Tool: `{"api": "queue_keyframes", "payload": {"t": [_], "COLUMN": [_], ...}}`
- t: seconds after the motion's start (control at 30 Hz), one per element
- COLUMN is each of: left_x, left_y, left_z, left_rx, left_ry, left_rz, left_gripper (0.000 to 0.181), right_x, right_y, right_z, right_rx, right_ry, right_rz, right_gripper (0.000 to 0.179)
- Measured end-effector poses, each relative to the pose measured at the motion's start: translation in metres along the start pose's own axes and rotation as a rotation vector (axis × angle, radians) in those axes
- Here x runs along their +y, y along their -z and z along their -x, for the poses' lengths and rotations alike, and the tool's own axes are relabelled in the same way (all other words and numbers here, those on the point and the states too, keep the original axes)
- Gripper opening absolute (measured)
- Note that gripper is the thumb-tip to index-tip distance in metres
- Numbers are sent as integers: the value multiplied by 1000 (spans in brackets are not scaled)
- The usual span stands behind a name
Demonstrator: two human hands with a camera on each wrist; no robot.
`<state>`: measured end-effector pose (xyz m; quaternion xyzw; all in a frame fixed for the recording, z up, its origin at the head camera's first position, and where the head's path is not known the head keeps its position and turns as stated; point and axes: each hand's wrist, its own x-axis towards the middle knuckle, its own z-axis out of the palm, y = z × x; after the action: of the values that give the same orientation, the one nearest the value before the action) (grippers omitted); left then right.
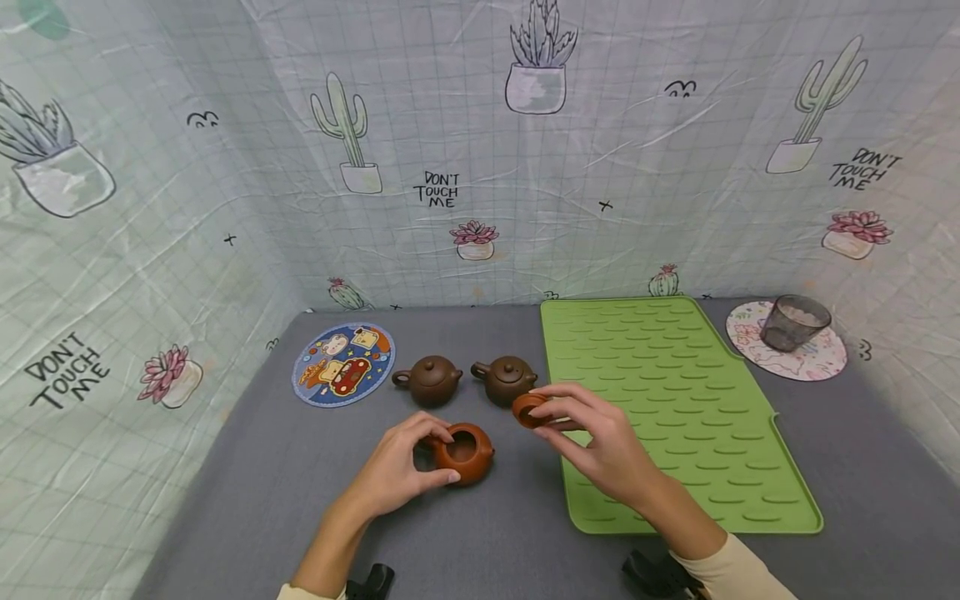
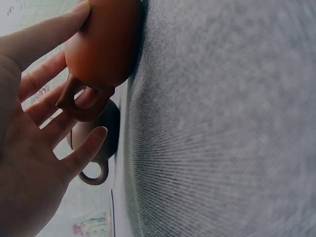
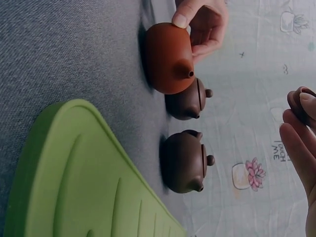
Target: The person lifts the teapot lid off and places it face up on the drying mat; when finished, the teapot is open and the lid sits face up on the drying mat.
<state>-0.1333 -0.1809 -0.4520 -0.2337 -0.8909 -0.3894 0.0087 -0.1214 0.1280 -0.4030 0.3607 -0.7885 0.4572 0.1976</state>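
Note:
A reddish-brown clay teapot (image 1: 476, 468) sits on the grey cloth with its round mouth uncovered and its spout facing right. My left hand (image 1: 392, 468) grips it from the left, thumb at the near side of the rim and fingers at the far side; the handle (image 2: 94, 109) shows near the palm in the left wrist view. To the right, my right hand (image 1: 606, 440) pinches the small matching lid (image 1: 527, 412) between thumb and fingers, raised above the cloth with its hollow underside turned to the left. Part of the lid is behind the fingers.
Two dark brown lidded teapots, one on the left (image 1: 429, 383) and one on the right (image 1: 506, 383), stand just behind. A green ridged mat (image 1: 660, 400) lies to the right. A blue round coaster (image 1: 307, 354) is at back left; a smoky glass (image 1: 793, 323) stands on a pink-patterned coaster (image 1: 813, 367).

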Motion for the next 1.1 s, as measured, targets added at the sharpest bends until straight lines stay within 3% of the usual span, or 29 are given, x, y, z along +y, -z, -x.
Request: {"api": "queue_keyframes", "payload": {"t": [1.1], "left_x": [3], "left_y": [1], "left_z": [0], "left_rx": [24], "left_ry": [-16], "left_rz": [-34], "left_gripper": [29], "right_x": [14], "right_y": [30], "right_z": [22], "right_rx": [85], "right_ry": [-75], "right_rz": [89], "right_gripper": [37]}}
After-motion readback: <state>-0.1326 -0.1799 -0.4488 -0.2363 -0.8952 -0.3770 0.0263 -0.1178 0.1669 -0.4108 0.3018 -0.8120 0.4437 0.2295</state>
